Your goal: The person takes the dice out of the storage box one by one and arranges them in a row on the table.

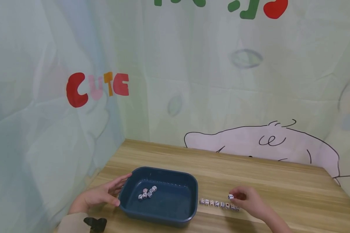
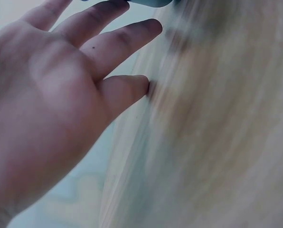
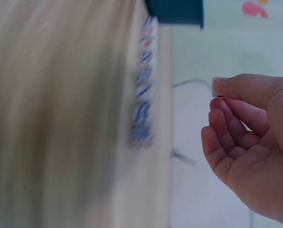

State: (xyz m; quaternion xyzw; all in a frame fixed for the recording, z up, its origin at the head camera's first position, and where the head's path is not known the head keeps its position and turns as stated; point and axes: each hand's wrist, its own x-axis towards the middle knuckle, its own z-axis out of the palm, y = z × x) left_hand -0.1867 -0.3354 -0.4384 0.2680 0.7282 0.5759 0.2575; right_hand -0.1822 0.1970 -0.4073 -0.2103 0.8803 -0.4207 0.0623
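A dark blue rectangular tray [image 1: 175, 217] stands on the wooden table, with several white dice [image 1: 145, 195] grouped in its left half. My left hand [image 1: 100, 195] is at the tray's left side, fingers spread along the rim and thumb by the near corner. In the left wrist view those fingers look nearly straight. Between thumb and fingertips my right hand [image 1: 252, 204] pinches one white die [image 1: 230, 196], held above the table. Just below it runs a row of dice [image 1: 217, 204], side by side, from the tray's right wall toward my right hand, which hides part of its right end.
The wooden table [image 1: 268, 174] extends behind and to the right of the tray. Printed cloth walls [image 1: 175, 106] close it in at the back and left. A black object [image 1: 95, 224] sits at my left sleeve.
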